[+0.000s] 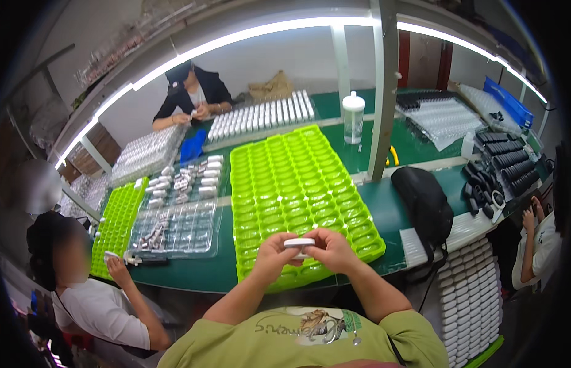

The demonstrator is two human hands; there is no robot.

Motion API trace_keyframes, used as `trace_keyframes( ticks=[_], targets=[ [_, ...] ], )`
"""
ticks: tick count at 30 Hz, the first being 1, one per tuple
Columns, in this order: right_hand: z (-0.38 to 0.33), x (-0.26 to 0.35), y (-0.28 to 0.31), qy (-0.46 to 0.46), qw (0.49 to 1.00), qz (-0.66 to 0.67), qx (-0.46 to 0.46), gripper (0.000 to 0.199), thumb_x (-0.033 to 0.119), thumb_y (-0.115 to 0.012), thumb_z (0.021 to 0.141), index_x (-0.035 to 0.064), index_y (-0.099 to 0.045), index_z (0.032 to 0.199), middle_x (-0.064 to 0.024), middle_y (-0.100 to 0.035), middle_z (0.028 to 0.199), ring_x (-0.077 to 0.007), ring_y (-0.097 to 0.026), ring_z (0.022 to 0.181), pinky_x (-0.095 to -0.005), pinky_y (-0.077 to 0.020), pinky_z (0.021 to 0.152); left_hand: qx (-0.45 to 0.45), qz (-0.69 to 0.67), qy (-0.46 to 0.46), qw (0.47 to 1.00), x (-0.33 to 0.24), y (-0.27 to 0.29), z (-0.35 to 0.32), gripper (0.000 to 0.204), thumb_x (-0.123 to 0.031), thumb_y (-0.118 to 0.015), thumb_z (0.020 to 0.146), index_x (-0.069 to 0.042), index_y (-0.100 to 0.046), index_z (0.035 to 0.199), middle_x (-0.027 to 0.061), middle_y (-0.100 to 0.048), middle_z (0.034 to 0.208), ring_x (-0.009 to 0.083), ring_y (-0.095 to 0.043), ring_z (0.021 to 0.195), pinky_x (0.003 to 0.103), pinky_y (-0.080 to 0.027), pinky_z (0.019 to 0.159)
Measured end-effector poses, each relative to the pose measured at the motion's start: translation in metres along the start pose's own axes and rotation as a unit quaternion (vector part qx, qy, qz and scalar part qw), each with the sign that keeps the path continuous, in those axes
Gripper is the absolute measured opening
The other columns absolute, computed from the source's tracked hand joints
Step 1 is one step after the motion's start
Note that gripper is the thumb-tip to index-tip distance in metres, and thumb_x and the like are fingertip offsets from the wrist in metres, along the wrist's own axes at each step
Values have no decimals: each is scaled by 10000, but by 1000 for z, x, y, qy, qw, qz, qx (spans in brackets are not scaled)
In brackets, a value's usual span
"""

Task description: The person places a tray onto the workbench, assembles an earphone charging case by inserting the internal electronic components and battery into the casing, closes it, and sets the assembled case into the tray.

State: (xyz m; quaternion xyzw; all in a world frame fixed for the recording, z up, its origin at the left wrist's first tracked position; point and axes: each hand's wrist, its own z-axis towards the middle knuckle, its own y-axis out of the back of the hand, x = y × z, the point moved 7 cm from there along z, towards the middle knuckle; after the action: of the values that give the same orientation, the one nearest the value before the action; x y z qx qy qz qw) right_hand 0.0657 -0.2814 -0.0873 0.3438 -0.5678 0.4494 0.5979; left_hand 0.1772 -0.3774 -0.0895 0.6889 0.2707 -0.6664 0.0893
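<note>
Between both hands, just above the near edge of a bright green tray (279, 178), is a small white rounded plastic case (299, 243). My left hand (274, 254) grips its left end and my right hand (333, 250) its right end, thumbs and fingers closed on it. The green tray has rows of oval pockets and lies on the dark green table in front of me. Whatever lies beneath the case in my fingers is hidden.
A clear tray (199, 233) with small parts lies to the left. A black bag (422, 205) rests on the right, near a metal post (382, 92). Behind the green tray stands a clear bottle (353, 119). Co-workers sit at left, far side and right; stacked white cases (469, 300) stand lower right.
</note>
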Motion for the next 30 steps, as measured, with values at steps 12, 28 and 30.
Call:
trace_keyframes(
  ticks=[12, 28, 30],
  targets=[
    [-5, 26, 1, 104, 987, -116, 31, 337, 213, -685, 868, 53, -646, 1162, -47, -672, 911, -98, -610, 730, -231, -497, 613, 21, -2, -28, 999, -9, -6, -9, 436, -56, -698, 847, 45, -489, 1216, 144, -643, 1030, 188, -662, 853, 316, -565, 753],
    [-26, 4, -1, -52, 998, -3, 20, 292, 262, -590, 942, 8, -669, 1063, -20, -667, 820, -87, -582, 703, -238, -468, 620, 121, 67, -62, 988, -20, -22, -36, 590, -9, -678, 851, 7, -376, 1357, 132, -614, 1110, 190, -633, 953, 310, -549, 769],
    [-32, 4, -6, -58, 998, 13, 35, 309, 278, -586, 945, 8, -668, 1073, -22, -668, 822, -94, -580, 701, -240, -466, 617, 145, 62, -70, 985, -20, -27, -41, 580, -9, -679, 851, 15, -387, 1351, 131, -610, 1118, 188, -629, 967, 311, -547, 778]
  ],
)
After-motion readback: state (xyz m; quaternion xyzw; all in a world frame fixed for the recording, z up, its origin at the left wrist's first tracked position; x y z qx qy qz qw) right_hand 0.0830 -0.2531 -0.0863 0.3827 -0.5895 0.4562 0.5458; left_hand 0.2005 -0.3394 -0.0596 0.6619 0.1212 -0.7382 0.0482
